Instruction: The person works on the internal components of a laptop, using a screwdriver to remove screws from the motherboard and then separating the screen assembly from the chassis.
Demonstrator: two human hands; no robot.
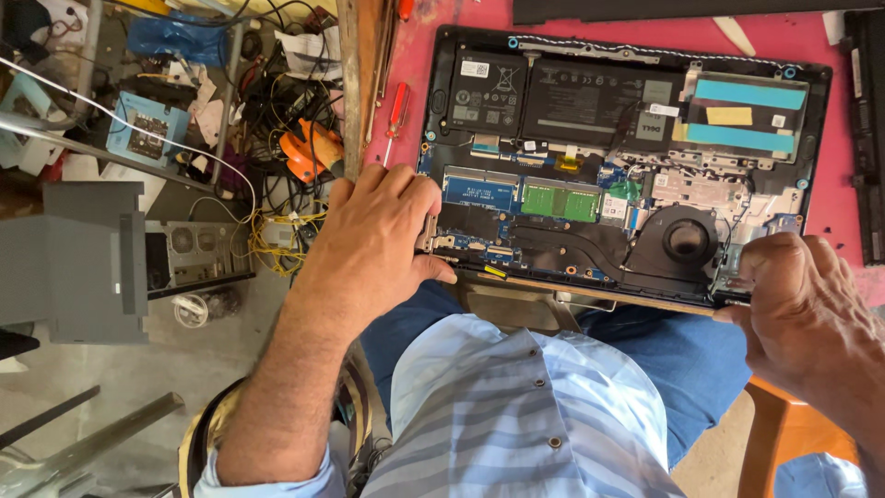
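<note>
An opened laptop (618, 175) lies upside down with its bottom cover removed, resting on a red table (793, 41) with its near edge reaching out over the person's lap. Inside it, a black battery (553, 101) fills the far half, two memory modules, one blue (479, 192) and one green (560, 199), sit side by side near the middle, and a round black cooling fan (687, 238) with a dark heat pipe running to it sits toward the near right. The left hand (373, 240) is curled over the laptop's near left corner, fingers draped on the frame and thumb pressed along the near edge, which looks like a grip to steady the body. The right hand (802, 304) closes over the near right corner, thumb and fingers pinched on the thin edge there; whether it holds a small tool cannot be told. Gripping both corners keeps the base from sliding on the table. A red-handled screwdriver (397, 109) lies on the table just beyond the left corner, within easy reach. Another dark laptop part (867, 138) runs along the table's right edge. To the left of the table, below it, is a cluttered floor with tangled yellow and black cables (277, 231), an orange tool (309, 152) and a grey box-shaped case (88, 258). The person wears a light blue striped shirt (516, 415) and blue trousers, and sits on an orange chair (784, 429).
</note>
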